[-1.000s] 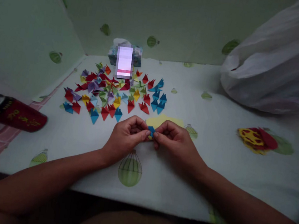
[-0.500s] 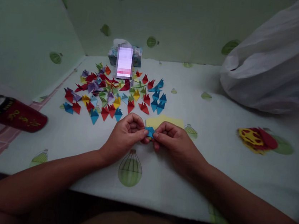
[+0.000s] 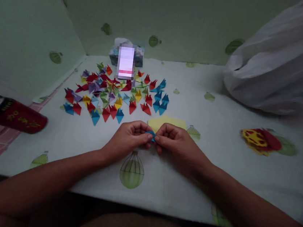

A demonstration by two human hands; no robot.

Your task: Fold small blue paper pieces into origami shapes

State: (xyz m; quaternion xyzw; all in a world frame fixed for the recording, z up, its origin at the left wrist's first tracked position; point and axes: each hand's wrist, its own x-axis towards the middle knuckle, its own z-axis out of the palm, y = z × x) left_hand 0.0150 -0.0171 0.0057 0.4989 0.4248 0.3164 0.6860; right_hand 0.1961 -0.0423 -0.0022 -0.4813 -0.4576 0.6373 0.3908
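Note:
A small piece of folded blue paper is pinched between my two hands, low over the front middle of the table. My left hand grips it from the left with thumb and curled fingers. From the right, my right hand pinches its other end, with the fingertips of both hands almost meeting. Most of the blue paper is hidden behind the thumbs. Just beyond the hands lies yellow paper. Farther left spread many small folded paper figures in red, blue, yellow, green and purple.
A lit phone leans against a tissue box at the back. To the left a red drink can lies tilted. A white plastic bag fills the back right, with a red and yellow item in front of it.
My left hand has shifted slightly toward the right hand and its fingers have come down over the blue paper, so less of the paper shows. The right hand has barely moved.

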